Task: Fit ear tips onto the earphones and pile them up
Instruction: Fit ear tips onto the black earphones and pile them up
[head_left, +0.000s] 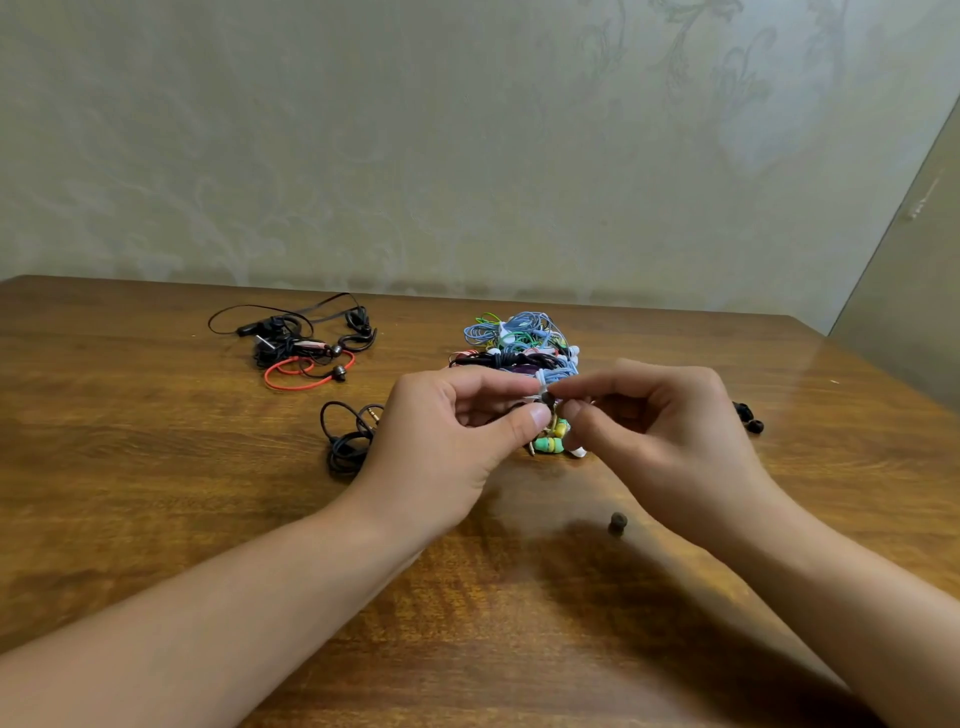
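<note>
Glossy brown wooden table (156, 519). Far left: tangle of black and red earphones (296, 340); nearer, coiled black earphone cable (345, 439). Centre: heap of blue, green and black earphones (517, 340); one small dark ear tip (617, 521) lies alone near the front, two black ear tips (749, 418) at right.

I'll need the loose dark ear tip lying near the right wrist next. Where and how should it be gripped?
Pinch the loose ear tip across its round sides, coming from above. It seems to stand upright and alone on the bare table, so probably nothing blocks the fingers.
</note>
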